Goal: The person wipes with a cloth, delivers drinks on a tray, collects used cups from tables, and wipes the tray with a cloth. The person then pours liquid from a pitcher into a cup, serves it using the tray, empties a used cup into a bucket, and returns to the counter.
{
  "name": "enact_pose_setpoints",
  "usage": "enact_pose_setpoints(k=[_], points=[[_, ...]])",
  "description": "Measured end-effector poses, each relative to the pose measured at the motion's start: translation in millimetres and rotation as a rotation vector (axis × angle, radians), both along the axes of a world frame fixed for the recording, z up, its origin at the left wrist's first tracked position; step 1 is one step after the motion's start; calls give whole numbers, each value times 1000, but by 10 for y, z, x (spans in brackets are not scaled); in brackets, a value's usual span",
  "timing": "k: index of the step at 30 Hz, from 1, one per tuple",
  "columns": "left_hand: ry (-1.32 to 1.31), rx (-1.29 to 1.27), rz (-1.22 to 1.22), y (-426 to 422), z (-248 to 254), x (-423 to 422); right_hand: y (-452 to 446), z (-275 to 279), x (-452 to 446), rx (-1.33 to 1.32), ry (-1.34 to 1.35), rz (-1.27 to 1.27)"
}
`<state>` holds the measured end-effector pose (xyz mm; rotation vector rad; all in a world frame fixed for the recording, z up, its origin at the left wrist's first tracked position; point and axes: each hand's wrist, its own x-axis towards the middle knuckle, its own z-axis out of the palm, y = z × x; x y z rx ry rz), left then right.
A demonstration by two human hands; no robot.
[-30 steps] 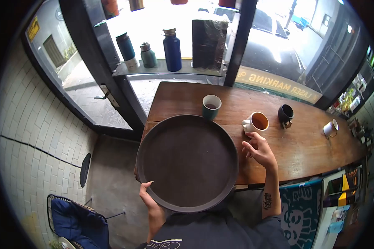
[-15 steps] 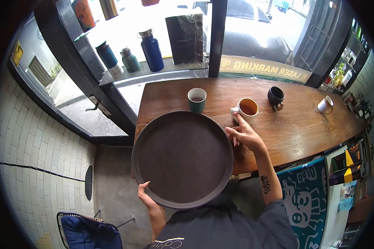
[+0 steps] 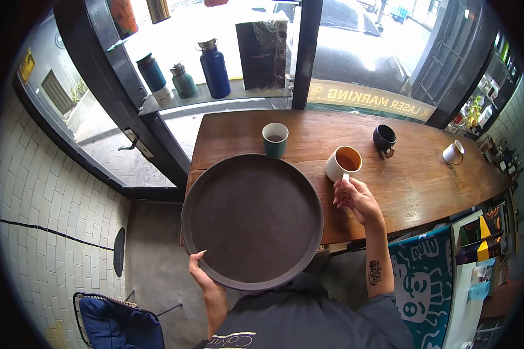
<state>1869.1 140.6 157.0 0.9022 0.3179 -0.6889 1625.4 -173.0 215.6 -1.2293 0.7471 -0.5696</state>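
A round dark brown serving tray (image 3: 252, 221) is held level in front of my body, with nothing on it. My left hand (image 3: 202, 273) grips its near left rim, thumb on top and the other fingers hidden underneath. To the right of the tray, my right hand (image 3: 355, 198) is closed on the handle of a white mug (image 3: 334, 168) with brown liquid inside. The mug tilts slightly, and I cannot tell whether its base touches the table. Just beyond the tray's far rim stands a green cup (image 3: 273, 148) with a white interior and dark liquid.
On the wooden table (image 3: 425, 180) are a black mug (image 3: 384, 138) and a white mug (image 3: 453, 152) farther right. Several bottles, including a blue bottle (image 3: 215, 71), line a window shelf. A blue-cushioned chair (image 3: 113, 320) stands at lower left, and a teal banner (image 3: 422, 279) hangs at right.
My right hand has taken the white mug's handle, which has turned from the left side toward me. The tray has shifted slightly left.
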Motion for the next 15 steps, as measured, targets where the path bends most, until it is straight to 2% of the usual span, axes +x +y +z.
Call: enact_pose_setpoints(k=[2, 6, 8, 15], points=[[-7, -54, -35, 44, -78, 47, 31, -17, -64, 33, -41, -38], [19, -92, -127, 119, 76, 60, 1, -98, -133, 62, -132, -194], [43, -73, -299, 194, 93, 23, -28, -164, -145, 53, -165, -209], [54, -74, -161, 127, 183, -362, 188, -90, 73, -21, -205, -213]])
